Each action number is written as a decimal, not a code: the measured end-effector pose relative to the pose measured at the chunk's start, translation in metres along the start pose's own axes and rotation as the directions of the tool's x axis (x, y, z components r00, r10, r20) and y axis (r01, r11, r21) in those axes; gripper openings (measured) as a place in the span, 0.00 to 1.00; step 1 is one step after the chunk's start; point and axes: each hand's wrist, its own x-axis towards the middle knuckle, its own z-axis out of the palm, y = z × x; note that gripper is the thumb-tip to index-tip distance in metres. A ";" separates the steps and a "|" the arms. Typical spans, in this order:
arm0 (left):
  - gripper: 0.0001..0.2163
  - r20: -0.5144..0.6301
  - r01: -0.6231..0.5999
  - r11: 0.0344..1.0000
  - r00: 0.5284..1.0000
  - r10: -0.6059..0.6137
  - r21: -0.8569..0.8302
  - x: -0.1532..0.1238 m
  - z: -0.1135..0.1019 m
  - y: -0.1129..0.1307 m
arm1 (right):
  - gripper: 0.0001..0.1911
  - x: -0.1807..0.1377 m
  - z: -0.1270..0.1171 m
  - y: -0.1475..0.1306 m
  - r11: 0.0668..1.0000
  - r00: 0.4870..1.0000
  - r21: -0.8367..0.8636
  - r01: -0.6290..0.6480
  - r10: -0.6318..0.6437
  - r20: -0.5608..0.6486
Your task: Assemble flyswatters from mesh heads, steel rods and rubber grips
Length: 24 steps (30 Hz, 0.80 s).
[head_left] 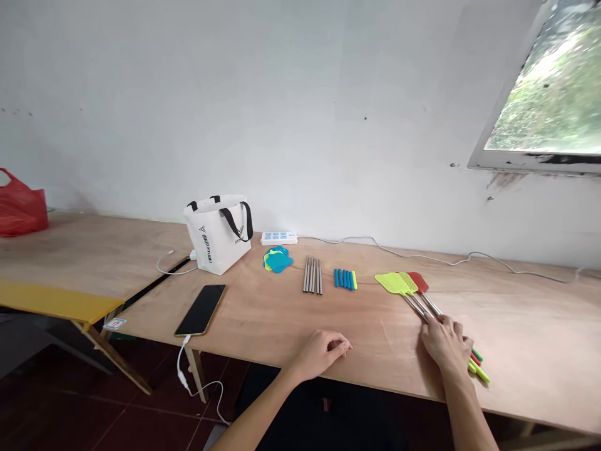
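Note:
Several fly swatters lie in a bundle on the right of the table, with yellow-green heads (393, 283) and a red head (419, 282). My right hand (446, 343) rests over their metal rods (416, 307), fingers curled round them. Green, red and yellow handle ends (479, 371) stick out below the palm. My left hand (323, 354) lies loosely closed near the front edge, with nothing visible in it. Beyond it are several metal rods (312, 275), blue handle grips (344, 279) with a yellow one (354, 280), and a stack of blue and yellow swatter heads (279, 259).
A white tote bag (220, 235) stands at the back left, beside a white power strip (278, 238). In front of it lies a phone (201, 310) with a white cable (182, 369) hanging off the edge. A red bag (21, 203) sits far left.

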 end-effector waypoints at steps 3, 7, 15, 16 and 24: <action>0.17 0.000 -0.001 1.000 1.000 0.001 -0.008 0.000 0.000 -0.001 | 0.27 0.002 -0.002 0.003 0.998 0.998 0.026 -0.059 0.060 -0.035; 0.18 0.001 0.010 1.000 1.000 -0.010 -0.020 0.000 0.000 -0.003 | 0.29 0.007 -0.004 0.020 0.985 0.989 0.088 -0.149 0.146 0.032; 0.17 0.074 0.068 0.997 0.995 -0.065 -0.038 0.002 -0.005 -0.004 | 0.31 0.012 -0.004 0.036 0.989 0.976 0.132 -0.070 0.040 0.214; 0.17 0.086 0.072 0.997 0.994 -0.069 -0.037 0.002 -0.007 -0.005 | 0.31 0.012 -0.005 0.035 0.990 0.977 0.126 -0.061 0.034 0.208; 0.17 -0.075 0.044 0.985 0.997 -0.032 0.165 0.002 -0.029 -0.015 | 0.29 0.013 -0.004 0.030 0.994 0.989 0.107 -0.036 0.020 0.148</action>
